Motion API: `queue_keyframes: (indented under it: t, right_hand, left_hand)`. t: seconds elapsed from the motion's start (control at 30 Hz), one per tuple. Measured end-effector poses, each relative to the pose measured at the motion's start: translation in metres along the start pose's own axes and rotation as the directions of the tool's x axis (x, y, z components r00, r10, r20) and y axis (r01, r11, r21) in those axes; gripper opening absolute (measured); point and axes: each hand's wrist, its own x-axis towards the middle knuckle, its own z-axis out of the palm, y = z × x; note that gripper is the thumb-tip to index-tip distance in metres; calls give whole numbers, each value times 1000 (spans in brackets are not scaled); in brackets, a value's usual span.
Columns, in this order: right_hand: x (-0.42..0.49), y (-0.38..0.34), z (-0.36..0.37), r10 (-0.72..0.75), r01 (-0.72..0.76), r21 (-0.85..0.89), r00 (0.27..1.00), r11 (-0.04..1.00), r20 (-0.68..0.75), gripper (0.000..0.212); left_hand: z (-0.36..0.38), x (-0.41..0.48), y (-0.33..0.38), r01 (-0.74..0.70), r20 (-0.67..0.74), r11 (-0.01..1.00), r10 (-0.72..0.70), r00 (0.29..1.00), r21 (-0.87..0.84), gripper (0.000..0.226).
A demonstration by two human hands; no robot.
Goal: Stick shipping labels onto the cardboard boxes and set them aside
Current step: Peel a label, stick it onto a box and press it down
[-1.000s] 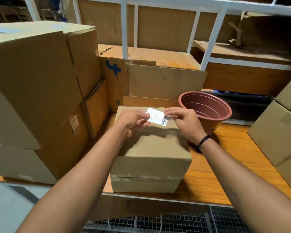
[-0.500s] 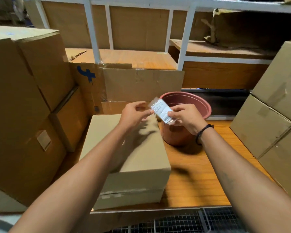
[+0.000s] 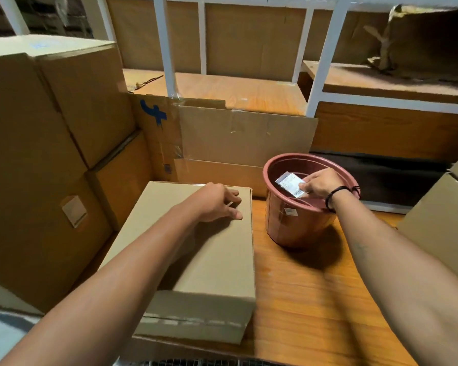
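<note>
Shows left hand (image 3: 218, 204) resting loose-fingered on the far top of the cardboard box (image 3: 196, 254) on the bench (image 3: 315, 299), right hand (image 3: 320, 184) pinching the shipping label (image 3: 290, 184) by one corner above the pot (image 3: 299, 228); suggests a light, limp, tacky slip, best held at its edges.

Matt, smooth brown cardboard on the box (image 3: 196, 260), shiny clear tape (image 3: 196, 321) along its front seam. Reddish plastic with a dull sheen for the flower pot (image 3: 296, 228). Glossy white paper on the label (image 3: 291, 183). Orange wood-grain tabletop (image 3: 315, 313), smooth, faintly shiny. White-painted metal shelf frame (image 3: 167, 48).
</note>
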Motion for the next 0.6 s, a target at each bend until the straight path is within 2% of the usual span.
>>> queue_keyframes:
  t: [0.07,0.13,0.2,0.27,0.33,0.4,0.5,0.6]
  right_hand:
    - [15,10,4,0,9,-144,998,990,60,6]
    - [26,18,1,-2,31,-347,997,938,84,20]
    - [32,21,-2,-23,43,-453,998,891,50,23]
    - [24,13,-2,-53,63,-427,998,902,36,20]
    - [10,2,1,-84,89,-331,996,939,30,22]
    - [-11,-8,8,-165,167,-249,986,954,27,27]
    - [-55,-20,24,-356,361,-166,933,918,57,34]
    - [-100,-25,40,-444,455,-130,890,881,103,37]
  left_hand:
    - [1,-1,0,-9,-16,1000,9,1000,-10,58]
    - [3,-1,-1,-4,-24,1000,3,1000,-27,58]
    - [5,-2,-1,1,-31,999,-3,1000,-47,57]
    - [6,-2,-2,1,-43,998,-4,999,-63,57]
    - [7,-3,-2,-1,-56,997,-3,998,-81,57]
    - [8,-5,-2,2,-62,996,-8,998,-89,57]
    - [8,-8,-3,-8,-70,997,2,998,-78,55]
    - [10,-15,-6,1,-105,1000,-3,994,-20,57]
